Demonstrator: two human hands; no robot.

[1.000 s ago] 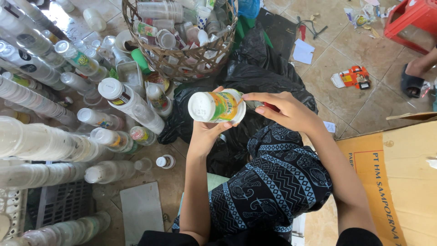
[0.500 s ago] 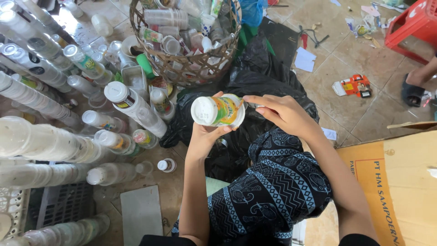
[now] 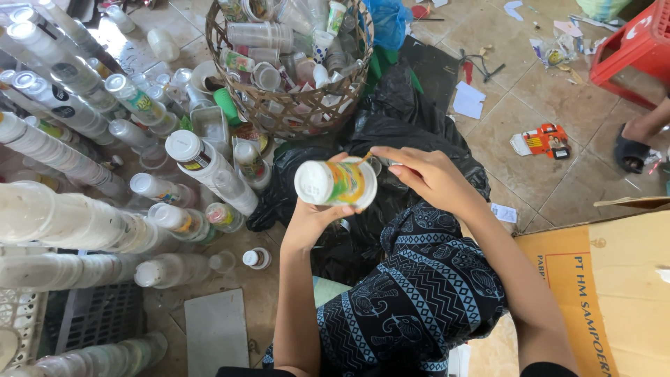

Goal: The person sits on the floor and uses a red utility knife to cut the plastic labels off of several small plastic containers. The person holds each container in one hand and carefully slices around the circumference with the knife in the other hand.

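My left hand (image 3: 314,220) grips a white plastic cup (image 3: 335,183) with a green and orange label, held on its side with the bottom facing me. My right hand (image 3: 426,178) reaches to the cup's rim end, fingertips pinching something thin at its edge. Both hands hover over a black plastic bag (image 3: 391,139) and my patterned dark blue trousers (image 3: 412,293). A woven basket (image 3: 293,112) full of used plastic cups stands just beyond the hands.
Long stacks of nested clear and labelled cups (image 3: 77,223) lie at the left. A cardboard box (image 3: 593,279) is at right, a red plastic stool (image 3: 635,49) and another person's sandalled foot (image 3: 631,143) at far right. Paper scraps litter the tiled floor.
The view has shifted, so basket and stacks appear lower. The cup stays in my left hand, and my right hand keeps working at its rim end.
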